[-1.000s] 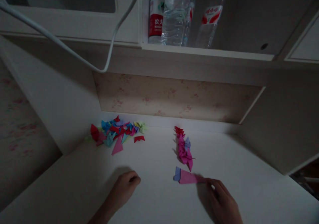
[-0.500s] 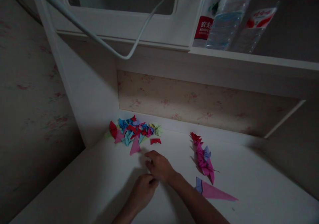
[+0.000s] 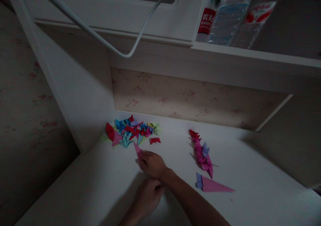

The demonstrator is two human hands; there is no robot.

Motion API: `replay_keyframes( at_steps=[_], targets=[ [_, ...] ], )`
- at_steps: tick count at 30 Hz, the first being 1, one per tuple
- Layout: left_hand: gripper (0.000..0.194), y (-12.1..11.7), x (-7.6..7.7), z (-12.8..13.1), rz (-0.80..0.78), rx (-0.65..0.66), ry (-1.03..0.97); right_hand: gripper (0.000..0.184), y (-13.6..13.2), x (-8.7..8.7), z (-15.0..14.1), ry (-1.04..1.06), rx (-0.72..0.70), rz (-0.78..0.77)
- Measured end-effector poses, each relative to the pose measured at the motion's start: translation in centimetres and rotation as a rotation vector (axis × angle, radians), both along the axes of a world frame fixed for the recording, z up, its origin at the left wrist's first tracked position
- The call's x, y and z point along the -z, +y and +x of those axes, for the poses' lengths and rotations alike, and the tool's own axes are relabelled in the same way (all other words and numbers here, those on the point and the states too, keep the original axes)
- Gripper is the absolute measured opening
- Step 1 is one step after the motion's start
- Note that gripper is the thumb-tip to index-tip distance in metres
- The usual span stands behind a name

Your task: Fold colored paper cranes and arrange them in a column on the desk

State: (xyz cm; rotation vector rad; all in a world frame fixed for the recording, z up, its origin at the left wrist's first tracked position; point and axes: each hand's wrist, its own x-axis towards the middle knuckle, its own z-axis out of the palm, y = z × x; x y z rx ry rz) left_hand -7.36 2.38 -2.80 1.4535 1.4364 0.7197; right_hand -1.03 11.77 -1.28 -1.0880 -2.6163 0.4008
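The right hand [image 3: 152,164] reaches across from the right, its fingers closed on a pink folded paper piece [image 3: 137,151] that sticks out from its far-left side, narrow end pointing away. Just below it in view is the left hand [image 3: 149,193], slightly blurred, its fingers curled into a loose fist; whether they grip anything, I cannot tell. The right wrist passes over the left hand in view – whether the two touch is unclear.

Beyond the right hand and a little to its left lies a heap of small origami pieces [image 3: 121,125] in blue, red, teal, yellow and green. A red folded paper piece [image 3: 154,141] lies apart from the heap, just beyond the right hand's knuckles. Well to the right of that hand runs a row of magenta origami pieces [image 3: 200,154], with a purple origami piece [image 3: 205,149] against its right side and red origami pieces [image 3: 193,134] at its far end. Nearer, right of the right forearm, a pink paper wedge [image 3: 215,185] lies flat on the white desk [image 3: 253,179] – its wide end capped by a purple paper piece [image 3: 199,180].
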Motion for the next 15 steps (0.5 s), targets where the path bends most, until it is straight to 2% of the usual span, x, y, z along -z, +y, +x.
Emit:
replay_keyframes(
  at_steps=[2, 5, 7, 12, 14, 15],
  targets=[
    [0.021, 0.0, -0.1, -0.2, 0.024, 0.054, -0.031, 0.035, -0.2, 0.1, 1.2, -0.003, 0.096, -0.007],
    [0.020, 0.3, 0.0, -0.6, 0.018, 0.076, -0.096, 0.064, -0.4, 0.1, 2.4, -0.008, 0.179, -0.037],
    [0.020, 0.5, 0.1, -0.8, 0.016, 0.048, -0.120, 0.071, -0.5, -0.2, 3.0, -0.024, 0.189, -0.068],
    [0.023, 0.5, 0.0, -0.8, 0.015, -0.007, -0.167, 0.078, -1.8, -0.7, 4.9, -0.055, 0.258, -0.118],
    [0.023, 0.2, -0.3, -0.7, 0.013, 0.017, -0.169, 0.069, -2.6, -0.6, 6.1, -0.042, 0.261, -0.150],
    [0.023, 0.1, -0.5, -0.7, 0.017, 0.026, -0.168, 0.056, -3.0, -0.6, 6.7, -0.026, 0.252, -0.165]
  ],
)
